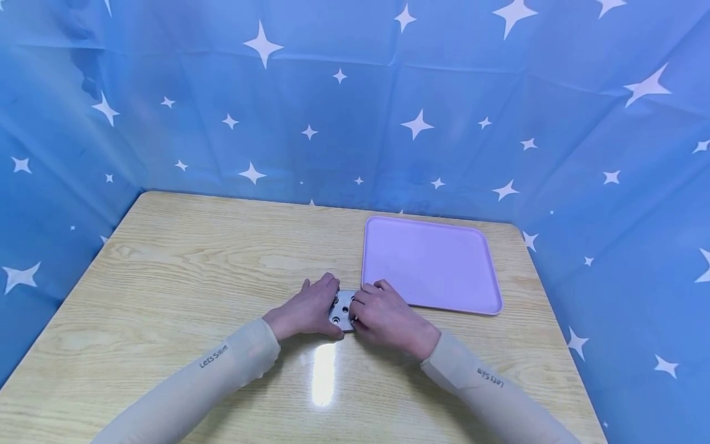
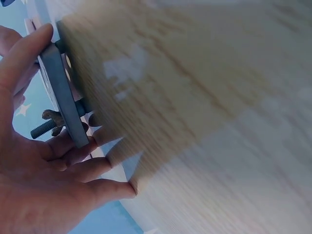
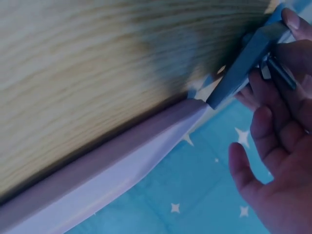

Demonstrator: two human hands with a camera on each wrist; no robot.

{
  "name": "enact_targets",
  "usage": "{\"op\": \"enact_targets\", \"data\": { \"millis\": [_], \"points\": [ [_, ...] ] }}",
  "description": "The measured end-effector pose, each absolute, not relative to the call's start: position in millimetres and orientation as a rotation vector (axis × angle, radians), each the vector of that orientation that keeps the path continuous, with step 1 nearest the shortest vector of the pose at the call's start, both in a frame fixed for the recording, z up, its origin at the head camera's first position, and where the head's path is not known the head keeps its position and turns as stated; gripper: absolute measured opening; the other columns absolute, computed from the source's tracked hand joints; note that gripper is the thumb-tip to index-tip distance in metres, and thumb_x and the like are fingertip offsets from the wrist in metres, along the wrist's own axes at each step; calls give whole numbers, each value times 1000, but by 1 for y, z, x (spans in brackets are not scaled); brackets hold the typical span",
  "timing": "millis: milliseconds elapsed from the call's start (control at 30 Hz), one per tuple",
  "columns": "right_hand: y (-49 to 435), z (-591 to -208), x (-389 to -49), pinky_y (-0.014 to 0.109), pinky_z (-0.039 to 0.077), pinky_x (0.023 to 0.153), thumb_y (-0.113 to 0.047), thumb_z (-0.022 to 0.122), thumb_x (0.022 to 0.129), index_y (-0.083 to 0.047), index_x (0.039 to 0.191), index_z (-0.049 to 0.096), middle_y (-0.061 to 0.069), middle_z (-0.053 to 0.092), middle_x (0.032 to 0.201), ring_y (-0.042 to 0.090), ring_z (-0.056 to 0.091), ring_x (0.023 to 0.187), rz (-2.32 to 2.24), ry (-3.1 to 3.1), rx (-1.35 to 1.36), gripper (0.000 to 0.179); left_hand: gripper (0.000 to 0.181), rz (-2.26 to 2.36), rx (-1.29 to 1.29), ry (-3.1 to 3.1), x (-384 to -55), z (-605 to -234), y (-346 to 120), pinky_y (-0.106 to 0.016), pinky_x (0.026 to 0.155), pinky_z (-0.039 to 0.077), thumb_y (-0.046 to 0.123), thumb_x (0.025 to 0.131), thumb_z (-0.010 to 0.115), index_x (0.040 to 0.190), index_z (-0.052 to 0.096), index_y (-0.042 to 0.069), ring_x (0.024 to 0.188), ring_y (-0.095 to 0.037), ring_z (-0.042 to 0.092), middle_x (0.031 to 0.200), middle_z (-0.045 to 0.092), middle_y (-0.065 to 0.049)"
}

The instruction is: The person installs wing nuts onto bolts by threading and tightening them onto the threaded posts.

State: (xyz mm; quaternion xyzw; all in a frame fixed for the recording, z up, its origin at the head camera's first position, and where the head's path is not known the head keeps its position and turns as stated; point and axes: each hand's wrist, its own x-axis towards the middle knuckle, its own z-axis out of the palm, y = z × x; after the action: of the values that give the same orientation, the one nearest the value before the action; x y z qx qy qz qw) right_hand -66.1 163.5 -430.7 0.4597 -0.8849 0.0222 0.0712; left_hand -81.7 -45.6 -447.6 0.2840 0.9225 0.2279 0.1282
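Note:
A grey metal plate (image 1: 342, 310) with round holes stands slightly above the wooden table, bolts passing through it. My left hand (image 1: 308, 308) grips its left end, thumb on the near edge and fingers on the far edge. On that end, a wing nut (image 2: 52, 119) sits on a threaded bolt (image 2: 43, 128), clear of my palm. My right hand (image 1: 385, 314) is curled over the plate's right end. In the right wrist view, its fingers close around another bolt (image 3: 282, 73) there; the fingertips' exact hold is partly hidden.
A shallow purple tray (image 1: 429, 262) lies just behind and right of my right hand, its near left corner close to the plate. The wooden table (image 1: 222, 259) extends around both arms. A blue star-patterned curtain (image 1: 366, 111) hangs along the back and sides.

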Motion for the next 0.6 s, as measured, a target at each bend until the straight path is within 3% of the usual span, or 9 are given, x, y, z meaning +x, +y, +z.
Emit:
{"op": "enact_targets", "data": {
  "millis": [600],
  "points": [
    [163, -436, -59, 38, 49, 76, -25, 78, 85, -19, 80, 68, -6, 64, 80, 17, 57, 79, 98, -2637, 1263, 13, 81, 618, 792, 2708, -79, -446, -43, -69, 104, 43, 41, 61, 97, 117, 55, 1, 91, -22, 56, 107, 51, -5]
  ]
}}
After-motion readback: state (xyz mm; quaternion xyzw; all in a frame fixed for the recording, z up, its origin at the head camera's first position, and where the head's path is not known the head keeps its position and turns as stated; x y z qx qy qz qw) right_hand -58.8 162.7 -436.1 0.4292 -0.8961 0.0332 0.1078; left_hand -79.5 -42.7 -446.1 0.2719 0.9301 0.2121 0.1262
